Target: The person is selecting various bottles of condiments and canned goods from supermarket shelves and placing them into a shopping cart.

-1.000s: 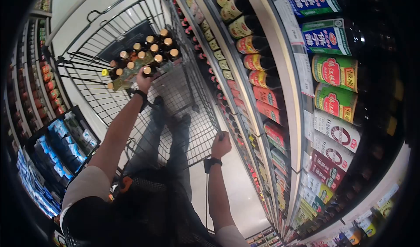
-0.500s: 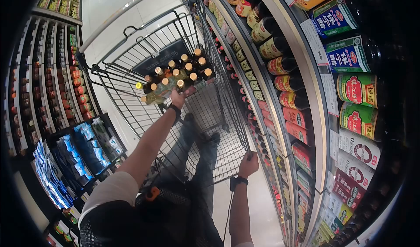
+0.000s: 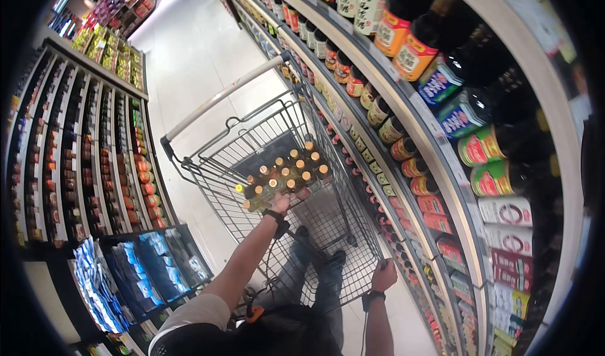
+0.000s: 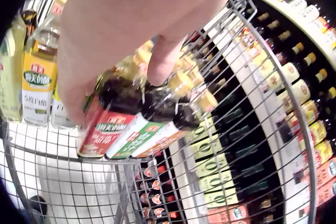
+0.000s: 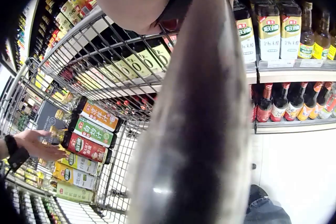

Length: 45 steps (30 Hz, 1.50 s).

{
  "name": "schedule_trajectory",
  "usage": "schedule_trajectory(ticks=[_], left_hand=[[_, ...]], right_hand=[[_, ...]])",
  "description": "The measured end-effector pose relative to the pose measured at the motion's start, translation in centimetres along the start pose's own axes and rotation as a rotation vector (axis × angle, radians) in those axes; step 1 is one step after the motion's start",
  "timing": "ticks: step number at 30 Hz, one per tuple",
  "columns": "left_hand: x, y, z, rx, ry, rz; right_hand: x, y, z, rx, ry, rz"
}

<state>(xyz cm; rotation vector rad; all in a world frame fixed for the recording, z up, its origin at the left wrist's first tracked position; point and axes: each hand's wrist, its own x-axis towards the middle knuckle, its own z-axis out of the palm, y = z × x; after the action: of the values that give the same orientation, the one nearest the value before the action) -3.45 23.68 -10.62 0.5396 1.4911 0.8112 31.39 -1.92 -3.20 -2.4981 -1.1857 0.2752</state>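
Observation:
In the head view my left hand [image 3: 281, 203] is at the near edge of a packed group of bottles in the shopping cart [image 3: 365, 227]. The right wrist view shows its fingers [image 5: 48, 153] extended and spread beside a dark sauce bottle with a red label [image 5: 86, 148]. My left thumb [image 4: 161, 66] points down among the bottle tops. Beside the red-labelled bottle stand a green-labelled bottle [image 5: 94, 131] and an orange-labelled bottle [image 5: 101, 115]. My right hand [image 3: 384, 275] grips the cart's rim at the near right corner. Its fingertips are hidden.
Shelves of bottles [image 3: 419, 186] run close along the cart's right side. Blue packets [image 3: 97, 287] hang in a low rack at left, with tall shelves [image 3: 82, 154] behind. The cart's handlebar [image 3: 227, 92] lies at its far end. My legs [image 3: 328, 280] are by the near end.
The head view has swung, so the cart sits lower and further right in it, and more aisle shows. My left hand has opened away from the bottle neck; my right hand stays on the rim.

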Motion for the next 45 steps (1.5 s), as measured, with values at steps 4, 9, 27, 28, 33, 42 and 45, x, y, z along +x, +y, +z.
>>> schedule_trajectory(ticks=[4,9,27,28,33,42,45], left_hand=[[-6.7,3.1,-2.5,0.159,-0.163,0.0],[-13.4,2.9,-7.3,0.539,-0.721,0.093],[-24.3,-12.3,-9.4,1.563,-0.38,0.659],[-24.1,-12.4,-9.6,1.552,-0.397,0.687],[-24.7,-12.9,-9.2,1.465,-0.336,0.629],[-23.4,-14.6,-9.5,1.469,-0.313,0.636],[-22.8,-14.7,-9.4,1.483,-0.333,0.667]], right_hand=[[-1.5,3.0,1.4,0.046,0.064,-0.048],[1.7,0.7,2.1,0.053,-0.178,0.006],[17.6,-9.7,-11.1,0.708,0.141,-0.264],[18.6,-9.4,-10.1,0.642,0.128,-0.276],[21.9,-11.5,-9.2,0.88,-0.161,-0.144],[21.1,-13.1,-9.9,1.359,-0.11,-0.032],[21.1,-13.0,-10.1,1.287,-0.084,-0.001]])
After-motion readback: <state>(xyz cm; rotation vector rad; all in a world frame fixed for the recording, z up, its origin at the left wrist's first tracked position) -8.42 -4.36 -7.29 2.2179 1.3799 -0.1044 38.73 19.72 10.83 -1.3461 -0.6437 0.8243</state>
